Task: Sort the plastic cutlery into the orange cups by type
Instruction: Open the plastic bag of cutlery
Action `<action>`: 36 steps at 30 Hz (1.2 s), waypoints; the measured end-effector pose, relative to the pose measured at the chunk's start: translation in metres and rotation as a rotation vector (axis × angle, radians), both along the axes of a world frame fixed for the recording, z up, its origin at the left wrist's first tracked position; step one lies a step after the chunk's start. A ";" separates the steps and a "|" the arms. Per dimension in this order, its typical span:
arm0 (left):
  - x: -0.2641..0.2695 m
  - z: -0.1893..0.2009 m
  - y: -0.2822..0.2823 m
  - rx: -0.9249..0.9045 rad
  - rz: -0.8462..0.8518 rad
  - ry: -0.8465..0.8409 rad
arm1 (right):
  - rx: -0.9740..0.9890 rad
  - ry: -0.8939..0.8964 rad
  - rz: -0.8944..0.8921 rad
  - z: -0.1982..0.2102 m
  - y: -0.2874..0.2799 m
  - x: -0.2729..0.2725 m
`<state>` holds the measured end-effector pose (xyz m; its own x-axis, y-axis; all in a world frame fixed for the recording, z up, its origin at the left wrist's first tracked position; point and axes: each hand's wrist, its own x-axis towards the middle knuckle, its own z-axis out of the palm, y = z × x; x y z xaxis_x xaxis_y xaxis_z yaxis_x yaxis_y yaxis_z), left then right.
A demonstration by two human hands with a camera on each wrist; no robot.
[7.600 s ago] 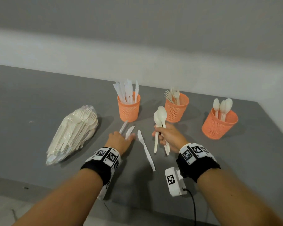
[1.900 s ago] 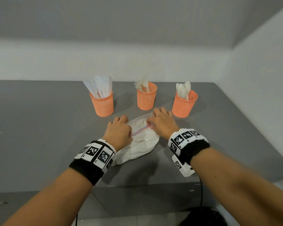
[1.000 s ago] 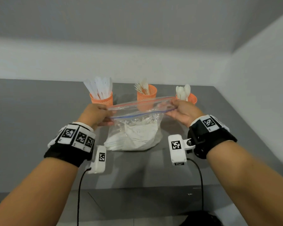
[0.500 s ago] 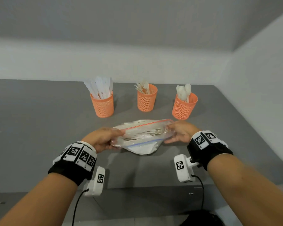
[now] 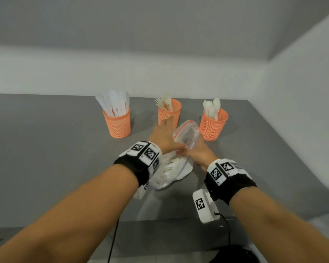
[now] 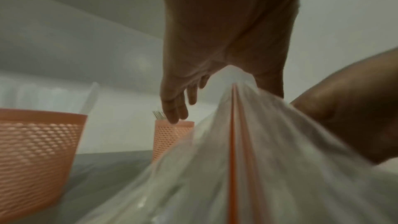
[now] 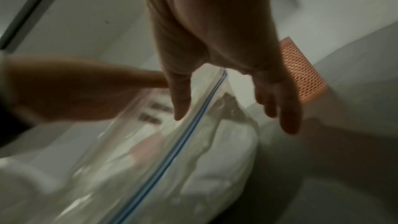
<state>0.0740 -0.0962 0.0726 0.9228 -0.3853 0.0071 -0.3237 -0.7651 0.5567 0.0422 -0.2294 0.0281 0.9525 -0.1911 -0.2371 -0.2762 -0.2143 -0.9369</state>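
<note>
Hands at the cutlery bag

At frame centre, the left hand [image 5: 162, 136] reaches, fingers straight, past the zip bag [image 5: 186, 134] on the tabletop [image 5: 46, 149]; the right hand [image 5: 198, 153] pinches its edge, below three orange cups [image 5: 118, 123].

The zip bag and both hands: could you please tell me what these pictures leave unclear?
- Head view: the left hand and its wristband cover much of the zip bag, so its cutlery cannot be counted.
- Wrist views: motion blur smears the bag's contents.
- Right hand: its fingertips sit behind the bag, so its grip is unclear.
</note>
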 end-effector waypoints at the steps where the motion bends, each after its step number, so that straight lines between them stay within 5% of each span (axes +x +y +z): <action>1: 0.004 0.000 -0.010 0.032 -0.039 -0.032 | -0.068 0.068 -0.014 -0.009 0.000 -0.002; 4: 0.017 0.000 -0.031 0.093 -0.136 -0.046 | -0.157 0.428 0.123 -0.010 0.002 -0.023; 7: 0.031 0.007 -0.034 -0.093 -0.009 0.064 | 0.025 0.618 0.202 -0.009 -0.002 -0.032; 13: 0.035 0.041 0.009 -0.737 0.246 0.401 | 0.273 0.213 -0.102 0.017 -0.029 -0.002; 18: 0.013 0.041 0.062 -0.779 0.313 0.549 | 0.279 -0.119 -0.096 0.052 -0.022 0.030; 21: -0.002 0.019 0.088 -0.542 0.296 0.650 | 0.115 -0.251 0.009 0.065 0.004 0.033; 25: -0.011 -0.016 0.093 -0.202 0.186 0.508 | -0.283 -0.185 0.348 0.047 0.030 0.026; 28: -0.008 -0.030 0.095 -0.252 0.342 0.432 | -0.704 -0.398 0.339 0.043 0.033 0.015; 31: -0.001 -0.032 0.096 -0.506 0.388 0.464 | -0.645 -0.760 0.348 0.055 0.046 -0.002; 33: -0.003 -0.027 0.090 -0.627 0.362 0.429 | -0.646 -0.695 0.465 0.052 0.052 -0.008; 36: -0.006 -0.016 0.084 -0.748 0.265 0.242 | -0.937 -0.200 0.533 0.030 0.040 -0.009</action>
